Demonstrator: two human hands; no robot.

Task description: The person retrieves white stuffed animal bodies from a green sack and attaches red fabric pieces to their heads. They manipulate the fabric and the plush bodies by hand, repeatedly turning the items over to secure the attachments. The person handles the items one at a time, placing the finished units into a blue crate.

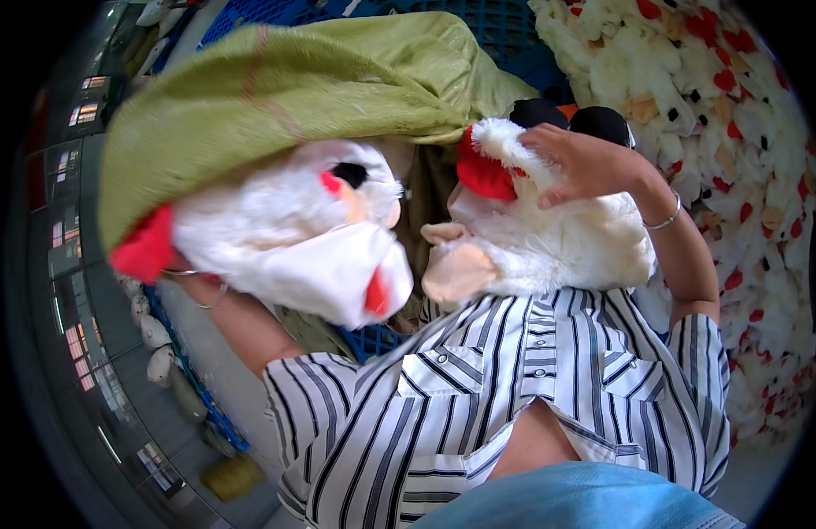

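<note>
Two limp, unstuffed plush toy skins lie in front of my chest. The left plush skin is white with red, black and tan patches, and blurred by motion. My left hand is behind its outer end, beside a red piece; the fingers are hidden. At the right, my right hand is curled over the other plush skin, cream with a tan piece and a red, white-trimmed part, gripping its fur. A green woven sack arches over the left skin, its mouth facing me.
A large heap of similar plush skins with red pieces fills the right side. Blue plastic crates stand behind the sack. White plush pieces lie along a blue edge at the left. A yellowish bundle rests on the floor.
</note>
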